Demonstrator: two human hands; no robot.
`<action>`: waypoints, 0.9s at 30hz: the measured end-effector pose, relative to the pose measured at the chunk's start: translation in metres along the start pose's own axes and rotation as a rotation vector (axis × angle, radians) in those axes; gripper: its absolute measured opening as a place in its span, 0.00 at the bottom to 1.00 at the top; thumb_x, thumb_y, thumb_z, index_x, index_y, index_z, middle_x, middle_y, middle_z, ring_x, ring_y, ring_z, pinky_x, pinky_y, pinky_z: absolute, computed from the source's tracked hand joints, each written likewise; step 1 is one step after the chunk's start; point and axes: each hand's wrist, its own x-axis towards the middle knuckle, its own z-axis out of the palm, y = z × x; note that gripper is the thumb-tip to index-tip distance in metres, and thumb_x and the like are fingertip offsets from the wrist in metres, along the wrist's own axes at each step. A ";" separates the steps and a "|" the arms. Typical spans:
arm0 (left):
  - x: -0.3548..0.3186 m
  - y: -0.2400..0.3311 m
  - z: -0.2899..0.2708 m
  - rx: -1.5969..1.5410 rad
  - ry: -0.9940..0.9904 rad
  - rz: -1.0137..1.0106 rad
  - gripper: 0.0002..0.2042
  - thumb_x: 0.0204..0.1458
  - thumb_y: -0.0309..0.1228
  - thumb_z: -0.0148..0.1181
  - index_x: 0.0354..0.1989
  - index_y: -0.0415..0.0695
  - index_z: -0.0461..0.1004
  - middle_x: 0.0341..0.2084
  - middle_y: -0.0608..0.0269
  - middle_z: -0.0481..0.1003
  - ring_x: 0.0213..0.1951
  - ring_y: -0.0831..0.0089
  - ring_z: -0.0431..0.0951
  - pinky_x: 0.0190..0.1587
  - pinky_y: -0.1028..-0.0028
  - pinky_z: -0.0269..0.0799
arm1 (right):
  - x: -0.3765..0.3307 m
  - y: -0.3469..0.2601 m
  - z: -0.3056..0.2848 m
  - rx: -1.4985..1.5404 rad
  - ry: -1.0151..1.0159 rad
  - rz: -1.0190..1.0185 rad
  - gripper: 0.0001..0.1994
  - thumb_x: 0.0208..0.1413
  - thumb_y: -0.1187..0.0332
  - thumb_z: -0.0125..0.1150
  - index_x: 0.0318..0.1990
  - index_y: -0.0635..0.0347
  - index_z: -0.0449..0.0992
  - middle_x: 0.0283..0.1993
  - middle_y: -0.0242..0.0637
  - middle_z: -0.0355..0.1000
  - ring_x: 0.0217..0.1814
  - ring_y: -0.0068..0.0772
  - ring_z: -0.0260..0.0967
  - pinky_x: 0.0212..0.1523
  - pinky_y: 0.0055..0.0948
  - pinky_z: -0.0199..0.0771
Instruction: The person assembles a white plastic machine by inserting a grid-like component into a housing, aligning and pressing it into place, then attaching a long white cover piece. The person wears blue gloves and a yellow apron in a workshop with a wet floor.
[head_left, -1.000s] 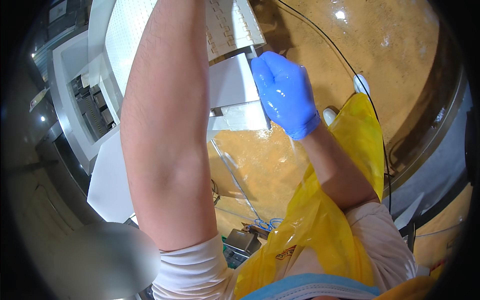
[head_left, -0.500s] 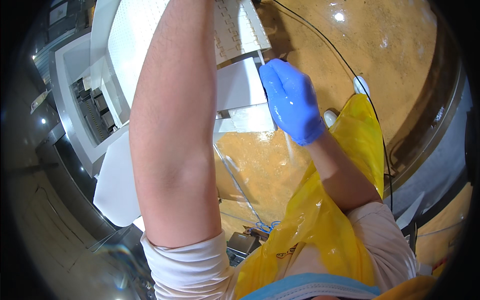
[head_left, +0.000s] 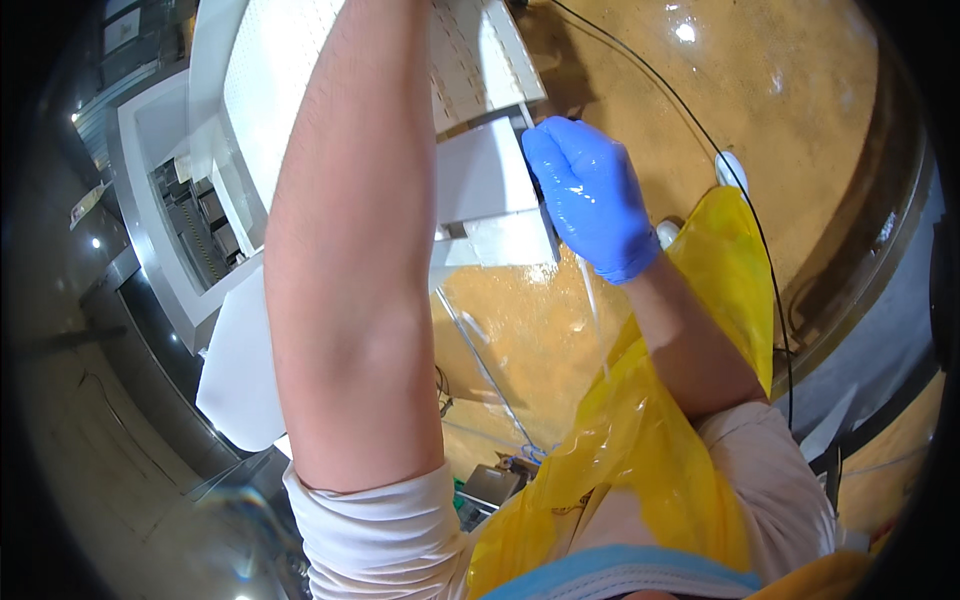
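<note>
My left arm (head_left: 350,250), bare below a rolled white sleeve, reaches up past the top edge of the view, so its hand is out of sight. It passes over a white conveyor belt (head_left: 480,60) with hinged links. Closed into a fist, my right hand (head_left: 592,200) wears a wet blue glove and sits against the dark right edge of a white panel (head_left: 483,170) at the belt's near end. Its fingers face away, and what they grip, if anything, is hidden. Below the glove runs a pale, thin streak (head_left: 590,290), perhaps water.
A steel-framed housing (head_left: 135,190) with an opening stands at left, above a white plate (head_left: 240,370). A black cable (head_left: 680,110) crosses the wet orange floor (head_left: 790,60) on the right. My yellow apron (head_left: 640,440) hangs below; a metal box (head_left: 490,487) is near the bottom.
The whole view has shifted slightly. My right fist stays at the panel's edge, turned a little, and the pale streak below it looks longer. My left arm holds its place.
</note>
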 end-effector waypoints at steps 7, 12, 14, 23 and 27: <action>0.002 -0.001 0.003 0.004 -0.002 -0.004 0.38 0.53 0.44 0.65 0.75 0.64 0.59 0.66 0.25 0.57 0.63 0.22 0.63 0.61 0.28 0.62 | 0.005 -0.003 0.006 0.120 -0.026 0.296 0.12 0.69 0.63 0.55 0.38 0.62 0.78 0.35 0.46 0.77 0.37 0.49 0.71 0.43 0.40 0.73; 0.000 0.000 0.003 0.010 -0.004 -0.006 0.38 0.52 0.44 0.65 0.75 0.65 0.59 0.66 0.25 0.57 0.63 0.22 0.63 0.61 0.27 0.62 | 0.002 0.007 0.016 -0.198 0.117 0.025 0.11 0.72 0.65 0.56 0.42 0.65 0.77 0.30 0.46 0.71 0.30 0.36 0.67 0.36 0.36 0.71; 0.002 0.000 0.000 0.014 -0.005 -0.008 0.39 0.52 0.44 0.65 0.75 0.65 0.59 0.67 0.25 0.57 0.63 0.22 0.63 0.61 0.27 0.62 | 0.020 0.002 0.019 -0.129 0.107 0.072 0.11 0.72 0.65 0.56 0.42 0.65 0.77 0.32 0.50 0.71 0.31 0.43 0.67 0.38 0.38 0.72; 0.004 -0.001 0.000 0.010 0.005 -0.007 0.40 0.52 0.44 0.66 0.75 0.67 0.58 0.67 0.24 0.56 0.64 0.21 0.62 0.61 0.26 0.61 | 0.004 -0.009 0.007 0.084 -0.018 0.299 0.13 0.70 0.61 0.54 0.37 0.61 0.77 0.36 0.51 0.77 0.38 0.57 0.75 0.40 0.44 0.76; 0.007 0.003 -0.004 0.011 0.011 0.001 0.40 0.51 0.44 0.67 0.76 0.68 0.58 0.67 0.24 0.55 0.64 0.20 0.62 0.61 0.26 0.61 | 0.000 0.016 0.018 -0.083 0.138 -0.025 0.13 0.70 0.61 0.54 0.39 0.62 0.77 0.34 0.49 0.76 0.33 0.53 0.72 0.39 0.41 0.74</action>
